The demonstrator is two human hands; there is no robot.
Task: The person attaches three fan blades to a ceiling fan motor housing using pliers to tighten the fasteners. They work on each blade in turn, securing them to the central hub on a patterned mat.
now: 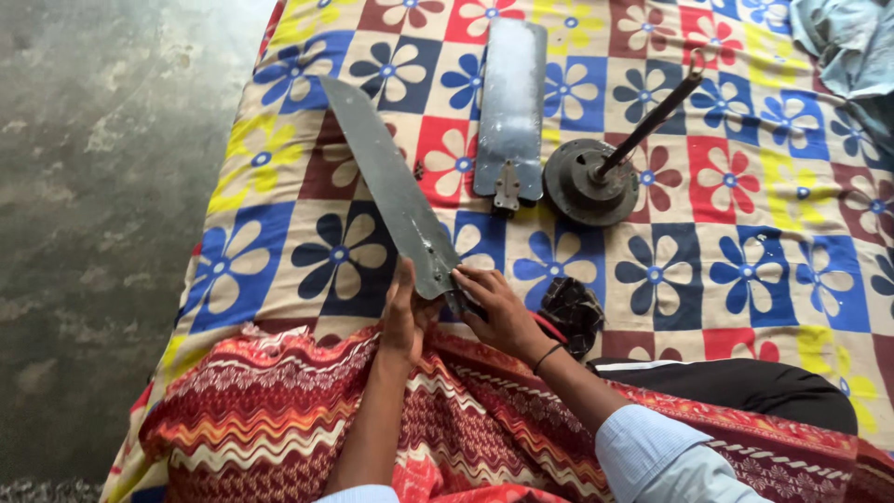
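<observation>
Two hands at the near end of one grey fan blade (391, 191), and you've got it pinned: your left hand (405, 317) wraps the blade's narrow end from the left, fingers curled against the metal, while your right hand (498, 312) presses down on the same end from the right, fingertips closed on the bracket there. That blade runs diagonally up and left across the flowered bedsheet (717, 270), a patchwork of red, blue, yellow and cream squares. A second fan blade (510, 107) lies flat just beyond, bracket end pointing at you, and right beside it sits the round fan motor (582, 186) with its rod (656, 112) slanting up and right. A small dark part (570, 312) rests by your right wrist. A red zigzag-patterned cloth (279, 410) covers the near edge, pale blue fabric (852, 42) bunches at the far right corner, and grey concrete floor (93, 233) runs along the left.
</observation>
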